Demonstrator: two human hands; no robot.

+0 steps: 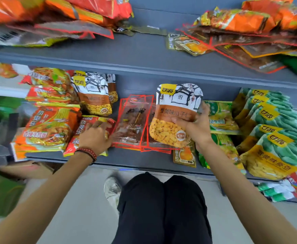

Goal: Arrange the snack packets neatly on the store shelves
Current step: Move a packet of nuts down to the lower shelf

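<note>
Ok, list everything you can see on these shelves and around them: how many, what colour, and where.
held seed packet: one, white, brown and yellow, before the lower shelf's middle
matching seed packets: at least two, same colours, lower shelf, back left
noodle packets: several, orange and red, lower shelf, left
clear packets: several, red-edged, lower shelf, centre
bean packets: a row, green and yellow, lower shelf, right
upper packets: many, mostly orange, upper shelf, both ends
shelves: two, grey, one above the other
shoe: one, white, floor
left hand: one, resting on a red noodle packet
right hand: one, gripping the held seed packet
</note>
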